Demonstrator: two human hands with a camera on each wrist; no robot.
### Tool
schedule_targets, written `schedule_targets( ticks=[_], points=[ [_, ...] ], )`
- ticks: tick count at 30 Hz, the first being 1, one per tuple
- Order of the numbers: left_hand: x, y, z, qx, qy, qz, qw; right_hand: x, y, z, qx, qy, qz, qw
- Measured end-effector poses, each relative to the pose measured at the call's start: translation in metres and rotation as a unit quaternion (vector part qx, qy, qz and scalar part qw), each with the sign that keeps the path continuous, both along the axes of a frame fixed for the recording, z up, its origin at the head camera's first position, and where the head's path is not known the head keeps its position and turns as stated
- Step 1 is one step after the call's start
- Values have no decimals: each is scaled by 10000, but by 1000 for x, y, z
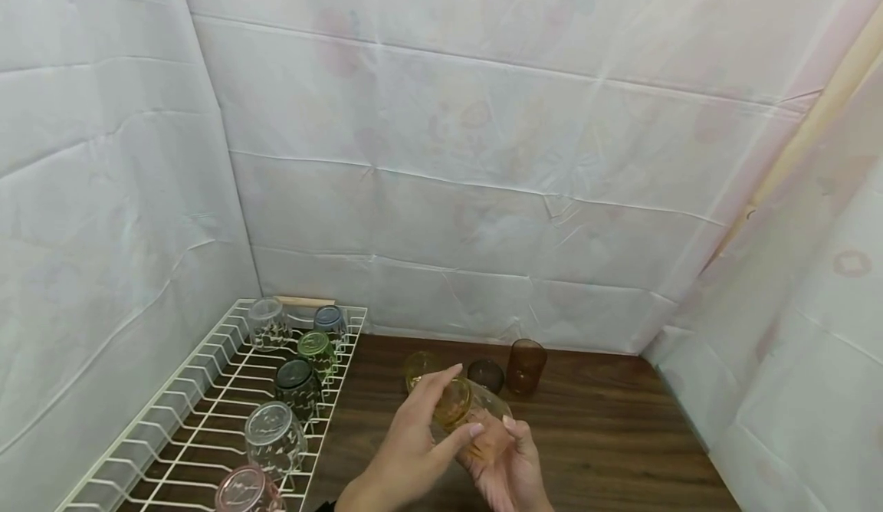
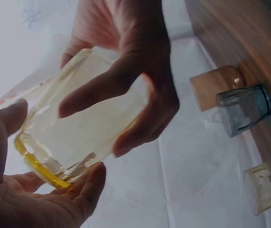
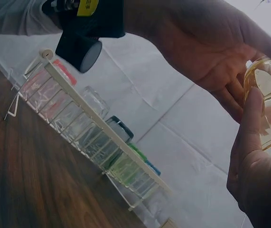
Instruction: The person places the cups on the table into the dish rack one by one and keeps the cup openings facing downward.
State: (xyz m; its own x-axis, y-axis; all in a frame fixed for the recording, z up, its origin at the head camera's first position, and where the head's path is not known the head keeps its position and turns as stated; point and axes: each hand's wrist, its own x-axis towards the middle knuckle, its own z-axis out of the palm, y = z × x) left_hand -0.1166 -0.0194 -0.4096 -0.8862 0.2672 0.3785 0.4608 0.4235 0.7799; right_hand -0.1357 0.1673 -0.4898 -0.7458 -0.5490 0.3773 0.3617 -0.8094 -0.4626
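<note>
A pale yellow drinking glass (image 1: 453,405) is held tilted between both hands, above the wooden table. My left hand (image 1: 414,428) curls thumb and fingers round its thick base end; in the left wrist view the base of the glass (image 2: 83,137) shows a deep yellow edge. From the other side my right hand (image 1: 507,454) grips the glass, fingers spread along its wall. Beyond the hands on the table stand a yellowish glass (image 1: 419,366), partly hidden by the left hand, a dark grey-blue glass (image 1: 486,375) and a brown glass (image 1: 526,366).
To the left is a white wire rack (image 1: 200,428). Upside down on it are several glasses, among them a pink glass (image 1: 248,489), a dark glass (image 1: 298,385) and a green glass (image 1: 317,349). White sheeting (image 1: 469,152) walls in the dark wooden table (image 1: 621,435).
</note>
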Motion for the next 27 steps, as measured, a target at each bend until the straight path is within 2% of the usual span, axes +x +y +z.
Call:
schedule_targets(
  ticks=[6,19,21,24,27],
  points=[
    [0,1,1,248,22,68,9997,2,-1,4,45,-23,-30,10000],
    [4,-10,-1,-116,263,190,9994,1,-2,-4,-139,17,341,9993],
    [6,-15,3,-157,335,256,9990,2,0,-5,76,113,301,9995],
    [10,-25,9,-286,615,430,9968,2,1,-3,691,436,175,9965],
    [11,-41,18,-488,975,821,9906,0,2,0,1303,875,54,9876]
  ],
)
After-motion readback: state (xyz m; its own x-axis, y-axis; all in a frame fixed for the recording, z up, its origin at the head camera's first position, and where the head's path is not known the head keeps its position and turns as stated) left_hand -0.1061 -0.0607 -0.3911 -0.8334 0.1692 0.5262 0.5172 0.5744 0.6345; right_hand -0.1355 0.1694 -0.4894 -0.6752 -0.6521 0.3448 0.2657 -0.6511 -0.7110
